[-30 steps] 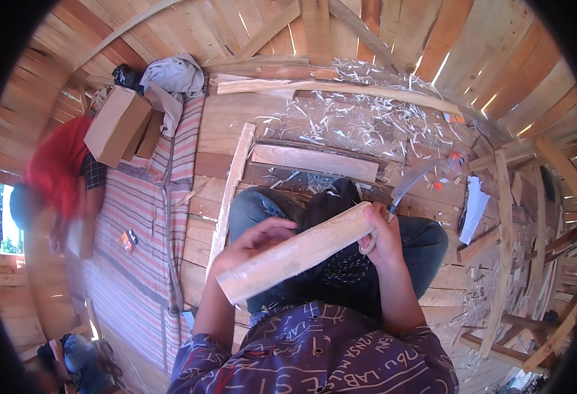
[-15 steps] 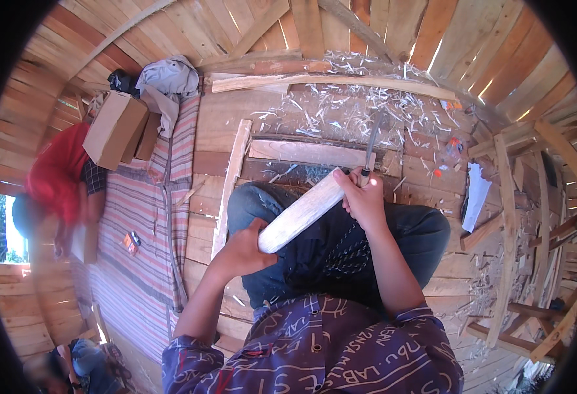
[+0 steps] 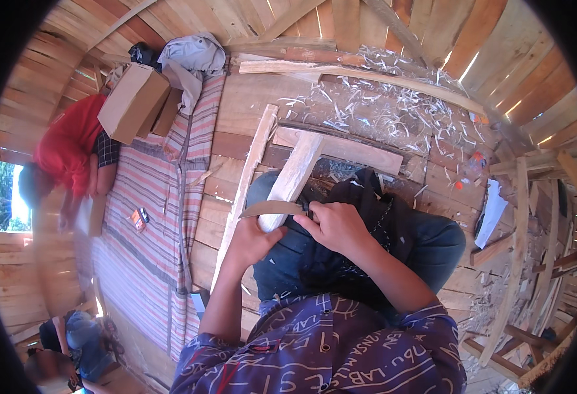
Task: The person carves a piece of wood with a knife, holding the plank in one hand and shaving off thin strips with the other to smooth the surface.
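Pale wooden billet (image 3: 293, 178) is held at frame centre, slanted from the lap up toward the upper middle, lower end gripped by the left hand (image 3: 249, 241); grip clenched around the billet. Curved knife blade (image 3: 268, 209) is laid across the billet's lower part, tip pointing to frame left. Handle is enclosed by the right hand (image 3: 335, 226), grip clenched on it; handle itself mostly hidden by the fingers. Both hands are positioned over the lap, on dark cloth (image 3: 360, 217) spread across the knees.

Wood shavings (image 3: 374, 111) are scattered on the plank floor (image 3: 249, 105) in the upper middle. A long thin slat (image 3: 245, 190) is laid just left of the billet. Striped mat (image 3: 163, 217) is seen at frame left, cardboard box (image 3: 133, 102) at upper left, with a person in red (image 3: 65, 148) beside it.
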The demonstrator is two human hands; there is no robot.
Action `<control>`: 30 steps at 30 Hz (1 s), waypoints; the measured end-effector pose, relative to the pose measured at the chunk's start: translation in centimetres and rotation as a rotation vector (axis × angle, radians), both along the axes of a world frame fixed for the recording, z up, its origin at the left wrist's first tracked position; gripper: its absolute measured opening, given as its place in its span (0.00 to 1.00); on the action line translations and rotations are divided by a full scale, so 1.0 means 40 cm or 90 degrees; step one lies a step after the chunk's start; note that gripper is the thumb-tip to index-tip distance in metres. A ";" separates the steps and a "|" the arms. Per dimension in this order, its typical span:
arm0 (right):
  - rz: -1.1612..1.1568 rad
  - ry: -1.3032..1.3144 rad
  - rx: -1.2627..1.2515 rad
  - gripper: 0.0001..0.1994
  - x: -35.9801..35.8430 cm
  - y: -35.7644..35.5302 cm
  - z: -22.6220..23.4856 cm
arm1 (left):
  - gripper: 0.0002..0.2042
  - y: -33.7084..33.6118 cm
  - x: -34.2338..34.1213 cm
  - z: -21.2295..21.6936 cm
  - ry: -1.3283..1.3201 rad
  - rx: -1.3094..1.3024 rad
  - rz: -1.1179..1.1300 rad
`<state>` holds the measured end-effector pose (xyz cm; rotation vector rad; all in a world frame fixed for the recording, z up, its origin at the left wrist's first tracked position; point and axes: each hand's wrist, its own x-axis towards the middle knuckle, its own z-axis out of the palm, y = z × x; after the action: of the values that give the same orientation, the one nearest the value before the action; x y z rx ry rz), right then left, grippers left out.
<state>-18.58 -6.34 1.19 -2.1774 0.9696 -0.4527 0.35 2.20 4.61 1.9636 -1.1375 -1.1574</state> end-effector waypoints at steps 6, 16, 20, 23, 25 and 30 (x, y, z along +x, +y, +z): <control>0.036 0.084 -0.131 0.27 0.010 -0.057 -0.042 | 0.24 0.021 -0.006 -0.054 -0.156 -0.132 -0.050; -0.300 0.175 0.029 0.32 -0.184 -0.295 -0.067 | 0.23 0.040 -0.047 -0.033 -0.165 0.010 0.039; -0.074 0.095 0.021 0.31 -0.052 -0.115 0.010 | 0.24 0.021 -0.052 -0.039 -0.164 0.009 0.018; 0.024 0.135 -0.025 0.32 -0.014 -0.112 -0.024 | 0.24 0.036 -0.041 -0.054 -0.137 -0.040 0.019; -0.036 0.148 0.012 0.31 0.003 -0.168 -0.055 | 0.23 0.030 -0.043 -0.040 -0.201 0.002 -0.001; -0.434 0.270 0.056 0.37 -0.219 -0.472 -0.154 | 0.25 0.066 -0.052 -0.063 -0.222 -0.041 0.011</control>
<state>-27.32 -25.20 -4.96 -1.8498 1.9421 -0.2409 -1.73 4.84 2.10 2.1744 -1.3094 -0.7758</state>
